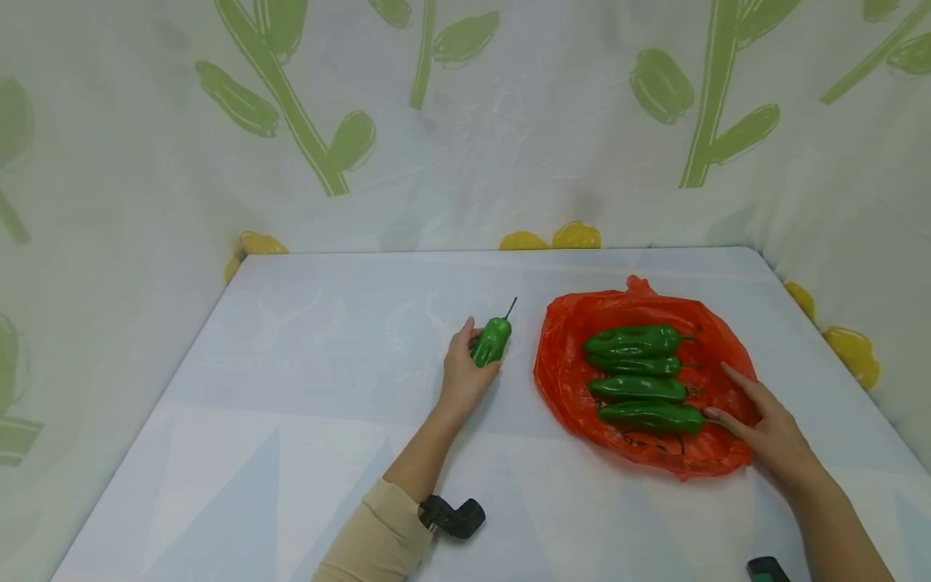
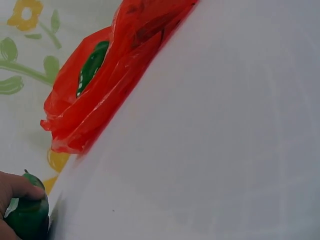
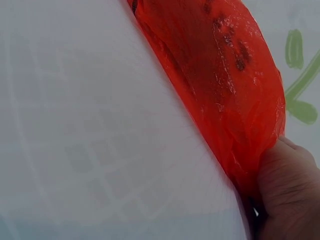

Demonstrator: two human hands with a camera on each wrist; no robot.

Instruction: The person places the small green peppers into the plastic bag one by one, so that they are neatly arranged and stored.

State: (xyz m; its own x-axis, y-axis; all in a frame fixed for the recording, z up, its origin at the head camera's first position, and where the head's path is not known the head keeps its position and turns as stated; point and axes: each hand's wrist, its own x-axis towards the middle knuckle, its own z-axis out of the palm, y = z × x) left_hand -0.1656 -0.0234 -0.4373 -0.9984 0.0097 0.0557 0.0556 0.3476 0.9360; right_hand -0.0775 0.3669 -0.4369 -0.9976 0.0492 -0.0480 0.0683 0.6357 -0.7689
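In the head view, my left hand (image 1: 465, 376) grips a glossy green pepper (image 1: 492, 341), its thin dark stem pointing up and to the right. The left wrist view shows the thumb pressed along this pepper (image 2: 30, 215). To its right lies an opened red plastic bag (image 1: 563, 388) with several long green peppers (image 1: 643, 390) side by side in it, stems to the right. My right hand (image 1: 778, 432) rests at the bag's right rim, thumb and forefinger spread apart over it, thumb tip by the lowest pepper's stem. Its other fingers are hidden.
The white table (image 1: 291, 364) has pale blue triangles at its front. A white curtain (image 1: 509, 162) with green plant prints hangs along the back and sides. A black wrist device (image 1: 454, 517) sits at the left cuff, and another dark device (image 1: 766, 569) shows near the right forearm.
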